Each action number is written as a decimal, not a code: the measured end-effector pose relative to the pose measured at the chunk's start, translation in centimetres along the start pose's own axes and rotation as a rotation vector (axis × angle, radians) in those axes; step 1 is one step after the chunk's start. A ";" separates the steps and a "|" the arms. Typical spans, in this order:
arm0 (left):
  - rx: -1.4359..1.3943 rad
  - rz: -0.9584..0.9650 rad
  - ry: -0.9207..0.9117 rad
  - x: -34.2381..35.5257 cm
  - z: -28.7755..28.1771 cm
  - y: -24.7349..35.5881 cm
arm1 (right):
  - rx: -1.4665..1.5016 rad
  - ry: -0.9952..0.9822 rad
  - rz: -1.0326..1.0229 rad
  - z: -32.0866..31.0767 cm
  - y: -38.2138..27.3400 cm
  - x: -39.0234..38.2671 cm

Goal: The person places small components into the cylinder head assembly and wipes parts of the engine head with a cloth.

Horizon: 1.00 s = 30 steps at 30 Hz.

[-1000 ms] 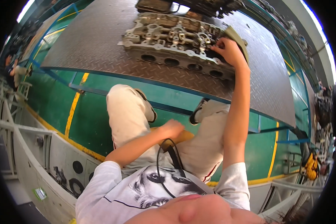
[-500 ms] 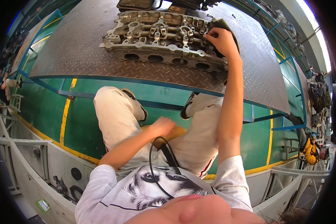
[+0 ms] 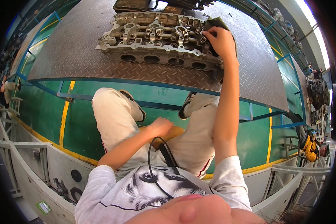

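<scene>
Here, the right hand (image 3: 224, 42) bends over the cylinder head (image 3: 163, 43) — grip pinched or slack, I can't tell.

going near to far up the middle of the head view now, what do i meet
Printed grey T-shirt → left hand → engine cylinder head → dark rectangular part
</scene>
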<state>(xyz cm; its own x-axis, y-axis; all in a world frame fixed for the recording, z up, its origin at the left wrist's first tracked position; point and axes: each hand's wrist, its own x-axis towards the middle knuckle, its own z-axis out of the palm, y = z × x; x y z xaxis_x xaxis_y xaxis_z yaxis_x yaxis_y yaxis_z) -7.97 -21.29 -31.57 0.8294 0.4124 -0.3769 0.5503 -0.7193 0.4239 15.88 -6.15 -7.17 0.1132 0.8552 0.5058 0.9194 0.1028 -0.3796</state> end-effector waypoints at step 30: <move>0.000 0.088 0.133 0.3 0.4 0.3 | 0.078 0.625 0.238 -2.9 10.6 -2.0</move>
<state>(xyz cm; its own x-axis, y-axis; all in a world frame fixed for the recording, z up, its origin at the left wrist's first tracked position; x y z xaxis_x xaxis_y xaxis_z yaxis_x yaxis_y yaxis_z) -7.60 -21.63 -31.83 0.8799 0.4182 -0.2255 0.4748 -0.7559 0.4508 26.46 -8.26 -9.94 0.5274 0.4063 0.7461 0.8154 0.0047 -0.5789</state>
